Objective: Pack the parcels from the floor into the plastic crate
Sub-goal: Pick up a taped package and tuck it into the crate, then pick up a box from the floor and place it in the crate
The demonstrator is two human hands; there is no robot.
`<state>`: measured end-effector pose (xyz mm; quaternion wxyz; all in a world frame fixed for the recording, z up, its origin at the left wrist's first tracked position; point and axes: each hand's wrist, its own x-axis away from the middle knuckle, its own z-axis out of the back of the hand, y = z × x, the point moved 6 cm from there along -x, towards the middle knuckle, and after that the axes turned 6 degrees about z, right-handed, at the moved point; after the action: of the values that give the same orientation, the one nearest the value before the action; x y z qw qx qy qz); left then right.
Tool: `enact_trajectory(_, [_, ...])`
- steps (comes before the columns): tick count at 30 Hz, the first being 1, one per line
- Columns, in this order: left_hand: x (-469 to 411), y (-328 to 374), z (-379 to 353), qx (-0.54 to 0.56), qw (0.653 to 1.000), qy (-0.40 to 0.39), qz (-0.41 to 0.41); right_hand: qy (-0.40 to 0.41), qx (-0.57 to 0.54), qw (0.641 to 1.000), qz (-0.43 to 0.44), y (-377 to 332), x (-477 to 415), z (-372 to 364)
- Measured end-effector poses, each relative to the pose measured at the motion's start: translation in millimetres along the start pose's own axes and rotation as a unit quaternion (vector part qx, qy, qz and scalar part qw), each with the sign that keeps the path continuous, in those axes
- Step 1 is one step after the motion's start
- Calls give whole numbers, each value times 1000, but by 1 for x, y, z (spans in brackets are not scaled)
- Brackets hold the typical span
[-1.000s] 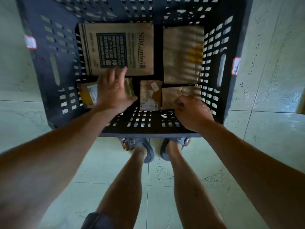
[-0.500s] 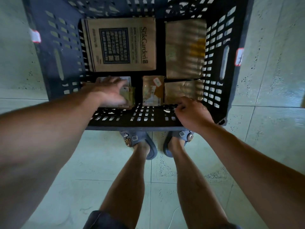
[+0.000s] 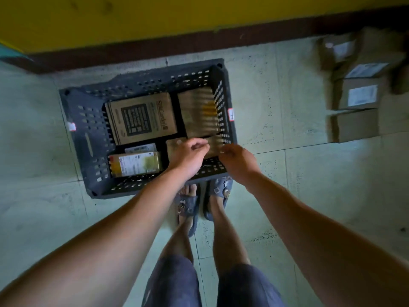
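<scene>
On the pale green tiled floor [image 3: 287, 107], close to a yellow wall with a dark brown skirting, stands the plastic crate [image 3: 86, 120], dark grey, rectangular, its walls pierced with rows of small slots. A small red and white sticker [image 3: 230, 114] sits on its right rim and another on the left rim; the writing on them is too small to read. Inside, flat on the bottom, lies a large brown cardboard box [image 3: 141, 117] with a black printed panel and a vertical word that ends in "Garden", the rest being blurred. Beside it on the right lies a plain brown parcel [image 3: 199, 111] with a yellow mark. Nearer to the person lie a small parcel with a white barcode label [image 3: 140, 148] and, touching it, a yellowish packet [image 3: 136, 163] with a white label whose text I cannot read. The left hand [image 3: 188, 155] and the right hand [image 3: 238, 161] hang over the near right corner of the crate, above another brown parcel [image 3: 213, 145]; the fingers of both are loosely curled and hold nothing. On the floor at the far right, well apart from the crate, wait several cardboard boxes [image 3: 358, 94] with white labels, blurred. Below are grey sandals [image 3: 218, 189] with small charms.
</scene>
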<state>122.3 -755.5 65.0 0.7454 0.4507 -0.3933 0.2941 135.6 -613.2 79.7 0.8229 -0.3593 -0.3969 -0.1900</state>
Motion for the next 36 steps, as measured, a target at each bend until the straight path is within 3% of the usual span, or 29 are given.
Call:
enact_trajectory(5, [40, 35, -39, 55, 997, -60, 6, 78, -124, 987, -63, 38, 45, 50])
enact_trajectory(12, [87, 75, -126, 31, 992, -118, 25, 136, -214, 963, -91, 117, 96, 112])
enact_trajectory(17, [119, 114, -231, -10, 989, -150, 2, 173, -273, 939, -115, 205, 124, 176])
enact_trajectory(27, [181, 186, -488, -19, 984, -171, 38, 181, -279, 933, -137, 420, 172, 346])
enact_trajectory(36, [183, 274, -599, -25, 983, -178, 25, 178, -269, 936, -143, 488, 163, 468])
